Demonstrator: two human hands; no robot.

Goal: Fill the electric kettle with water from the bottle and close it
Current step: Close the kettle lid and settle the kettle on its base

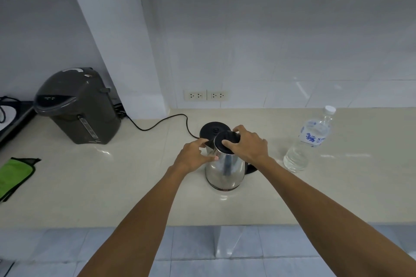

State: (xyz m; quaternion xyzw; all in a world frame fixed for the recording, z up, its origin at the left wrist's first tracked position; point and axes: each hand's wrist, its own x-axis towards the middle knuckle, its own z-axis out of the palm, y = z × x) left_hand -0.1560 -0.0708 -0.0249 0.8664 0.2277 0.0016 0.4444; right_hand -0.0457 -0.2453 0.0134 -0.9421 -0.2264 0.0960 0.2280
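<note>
A steel electric kettle [225, 171] with a black lid [225, 139] stands on the beige counter, just in front of its round black base [213, 129]. My left hand [194, 156] holds the kettle's upper left side near the spout. My right hand [249, 145] lies over the lid, thumb on top and fingers curled around the far rim. The lid looks down on the kettle. A clear water bottle [309, 141] with a white cap stands upright to the right, apart from both hands.
A dark grey thermo pot [78, 105] stands at the back left, and a black cord [162, 122] runs from behind it to the base. A green cloth [14, 175] lies at the left edge. Wall sockets [206, 95] sit behind. The counter edge [225, 225] is near me.
</note>
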